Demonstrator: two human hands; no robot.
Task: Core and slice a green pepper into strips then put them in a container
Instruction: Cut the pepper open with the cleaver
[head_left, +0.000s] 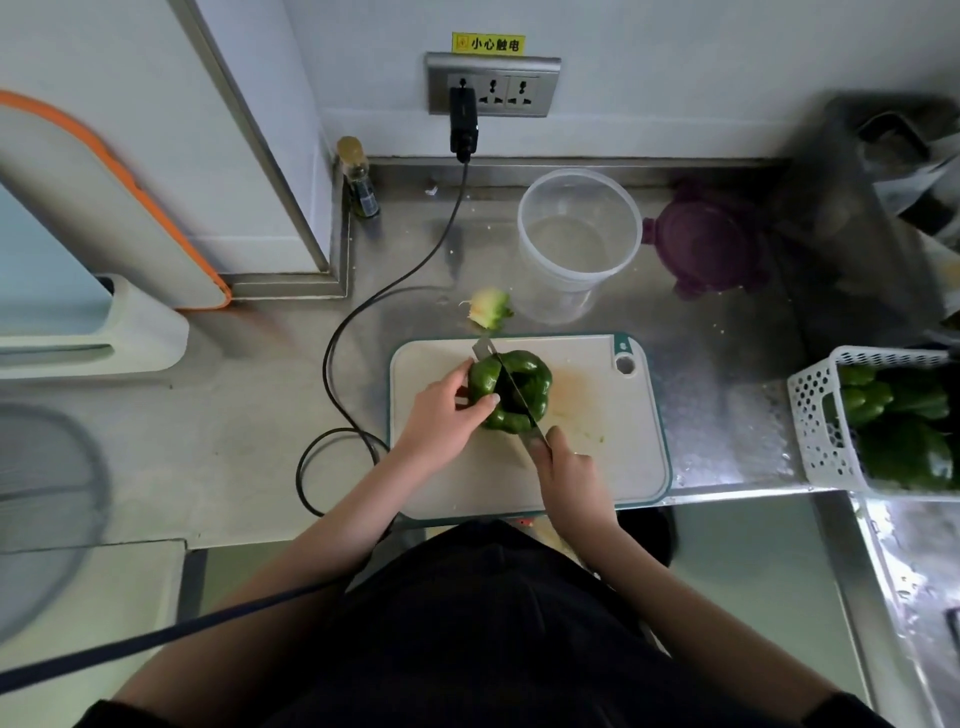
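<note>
While L hand (441, 415) grips upright pepper (511, 389), R hand (563, 467) grips knife (511, 389) diagonally.

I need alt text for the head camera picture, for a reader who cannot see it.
A person's left hand holds a green pepper on a white cutting board while the right hand cuts through it with a knife. Behind stand an empty clear container, its purple lid and the cut-out core.

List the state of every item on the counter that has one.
green pepper: cored, knife across it, held by left hand
knife: gripped by right hand
pepper core: removed, off the board
container: open, empty
purple lid: off, beside container
basket: holds whole peppers
</note>
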